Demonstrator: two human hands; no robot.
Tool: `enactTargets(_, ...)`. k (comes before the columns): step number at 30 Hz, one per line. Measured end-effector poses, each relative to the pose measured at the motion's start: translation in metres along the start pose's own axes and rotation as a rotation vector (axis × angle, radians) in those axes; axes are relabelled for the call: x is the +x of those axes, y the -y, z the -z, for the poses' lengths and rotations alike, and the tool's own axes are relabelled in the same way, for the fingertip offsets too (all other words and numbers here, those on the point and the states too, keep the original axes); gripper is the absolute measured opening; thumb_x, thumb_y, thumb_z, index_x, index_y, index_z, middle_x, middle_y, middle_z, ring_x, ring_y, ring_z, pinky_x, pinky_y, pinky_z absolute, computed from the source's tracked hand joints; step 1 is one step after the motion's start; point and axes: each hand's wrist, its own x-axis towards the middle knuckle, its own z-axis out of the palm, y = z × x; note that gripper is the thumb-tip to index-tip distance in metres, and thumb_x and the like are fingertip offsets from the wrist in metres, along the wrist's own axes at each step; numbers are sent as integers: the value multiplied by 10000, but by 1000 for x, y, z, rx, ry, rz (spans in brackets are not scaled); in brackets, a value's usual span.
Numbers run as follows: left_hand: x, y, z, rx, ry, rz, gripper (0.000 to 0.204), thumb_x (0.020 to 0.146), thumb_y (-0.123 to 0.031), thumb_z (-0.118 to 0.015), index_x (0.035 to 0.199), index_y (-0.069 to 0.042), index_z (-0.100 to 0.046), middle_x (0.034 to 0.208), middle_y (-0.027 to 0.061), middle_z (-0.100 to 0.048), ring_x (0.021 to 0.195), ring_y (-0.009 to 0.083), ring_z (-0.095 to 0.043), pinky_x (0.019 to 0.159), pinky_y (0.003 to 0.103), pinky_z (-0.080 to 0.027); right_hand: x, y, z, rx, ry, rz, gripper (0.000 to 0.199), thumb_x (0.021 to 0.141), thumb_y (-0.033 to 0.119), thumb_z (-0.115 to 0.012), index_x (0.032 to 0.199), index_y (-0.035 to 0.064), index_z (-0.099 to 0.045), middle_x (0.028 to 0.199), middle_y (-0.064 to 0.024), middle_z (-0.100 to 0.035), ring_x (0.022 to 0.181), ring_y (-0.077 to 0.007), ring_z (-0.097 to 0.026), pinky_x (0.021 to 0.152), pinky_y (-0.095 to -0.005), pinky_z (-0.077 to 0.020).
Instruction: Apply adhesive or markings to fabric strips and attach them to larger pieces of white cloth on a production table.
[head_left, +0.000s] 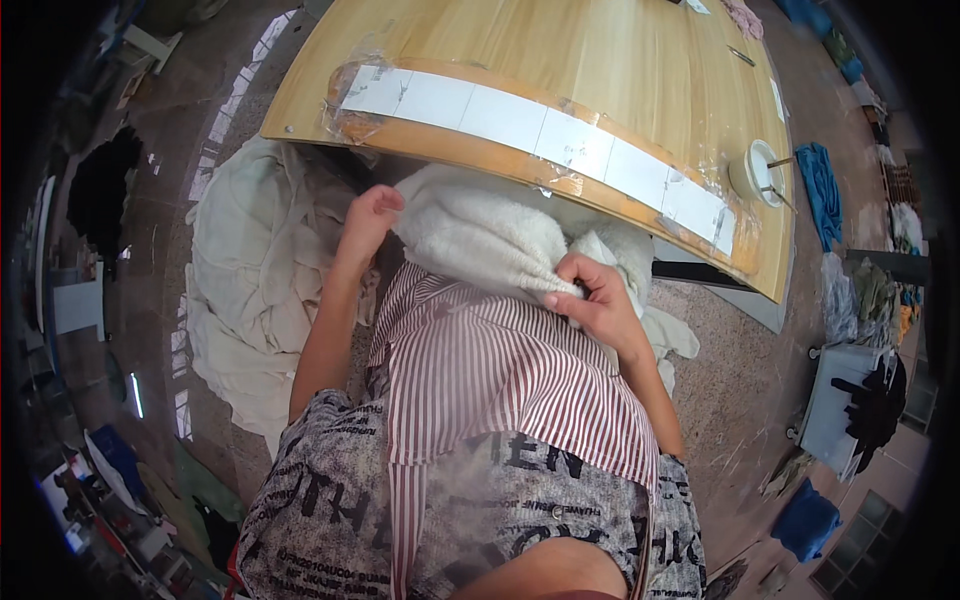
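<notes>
A fluffy white towel (480,235) lies bunched in my lap, just below the near edge of a wooden table (590,70). My left hand (368,215) grips the towel's left end with curled fingers. My right hand (590,295) pinches the towel's lower right edge between thumb and fingers. Under the towel a red-and-white striped cloth (500,370) drapes over my lap and knees.
A strip of white paper sheets (520,125) is taped along the table's near edge. A small white round container (755,170) stands at the table's right end. A heap of cream cloth (250,290) lies on the floor at left. Blue cloths and a grey bin (835,400) lie at right.
</notes>
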Motion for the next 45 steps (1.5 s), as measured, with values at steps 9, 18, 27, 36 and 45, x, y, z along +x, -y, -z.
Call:
enactTargets(9, -35, 12, -46, 219, -320, -249, 421, 748, 29, -542, 1165, -35, -533, 1043, 129, -587, 908, 221, -590, 771, 337, -494, 9, 36, 33, 845, -67, 454, 156, 856, 127, -638, 853, 24, -520, 843, -90, -613, 771, -140, -586, 723, -272, -475)
enactTargets(18, -42, 0, -71, -865, 77, 605, 243, 838, -55, -534, 1079, -34, -555, 1091, 158, -598, 921, 277, -602, 911, 418, -474, 12, 21, 58, 1343, -370, 331, 373, 938, 299, -508, 1179, 16, -544, 1024, -121, -652, 938, -264, -639, 872, -409, -507)
enactTargets(27, -35, -60, -115, -652, 315, 365, 398, 945, -175, -430, 1284, 28, -464, 1283, 179, -525, 1186, 291, -516, 1023, 409, -411, -33, 42, 63, 604, 861, 1016, 268, 764, 187, -763, 713, -1, -578, 635, -52, -541, 477, -167, -510, 427, -300, -346)
enactTargets(36, -88, -205, -106, -490, 1238, -352, 652, 562, 0, -631, 1196, 89, -507, 1133, 176, -625, 1011, 324, -627, 951, 407, -461, 16, 34, 72, 437, -8, 709, 445, 880, 325, -603, 1152, -24, -547, 1134, -143, -605, 1125, -229, -536, 974, -370, -397)
enactTargets(45, -69, -281, -41, -707, 875, -570, 642, 733, -374, -632, 1293, -82, -512, 1280, 160, -541, 1173, 337, -524, 1003, 516, -407, -9, 4, 98, -406, 246, 64, 535, 732, 251, -743, 1179, 3, -585, 1130, -125, -649, 1039, -225, -597, 948, -324, -420)
